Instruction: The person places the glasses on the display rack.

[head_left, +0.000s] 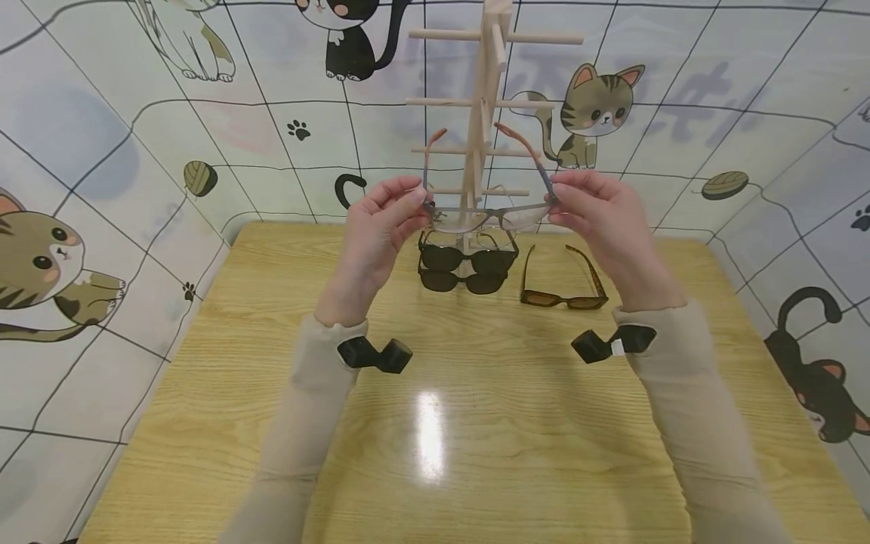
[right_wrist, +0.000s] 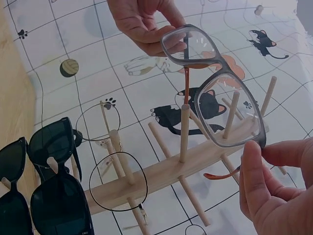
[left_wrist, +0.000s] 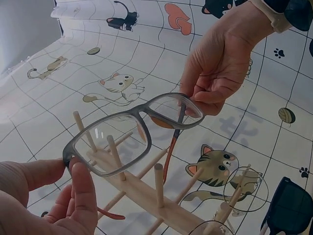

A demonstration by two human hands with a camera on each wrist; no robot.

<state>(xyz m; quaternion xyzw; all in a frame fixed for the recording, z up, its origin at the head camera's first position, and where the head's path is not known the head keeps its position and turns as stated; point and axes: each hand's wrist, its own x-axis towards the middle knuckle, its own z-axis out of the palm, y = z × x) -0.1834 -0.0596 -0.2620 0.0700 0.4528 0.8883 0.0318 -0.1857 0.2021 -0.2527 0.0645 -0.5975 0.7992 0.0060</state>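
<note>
Both hands hold up a pair of grey-framed eyeglasses [head_left: 501,217] with clear lenses and orange temple tips, in front of the wooden display stand [head_left: 478,113]. My left hand [head_left: 381,230] pinches the frame's left corner between thumb and fingers; my right hand [head_left: 601,215] pinches the right corner. The temples are unfolded and point away toward the stand. Seen in the left wrist view, the grey frame [left_wrist: 143,108] overlaps the upper pegs. Lower on the stand sit round wire-rimmed glasses [right_wrist: 91,182] and two pairs of dark sunglasses [right_wrist: 61,188].
Brown tortoiseshell sunglasses [head_left: 564,301] lie unfolded on the wooden table [head_left: 476,438], right of the stand. Several bare pegs [head_left: 544,38] stick out sideways higher up. A cat-patterned cloth [head_left: 272,174] covers the walls behind and at both sides.
</note>
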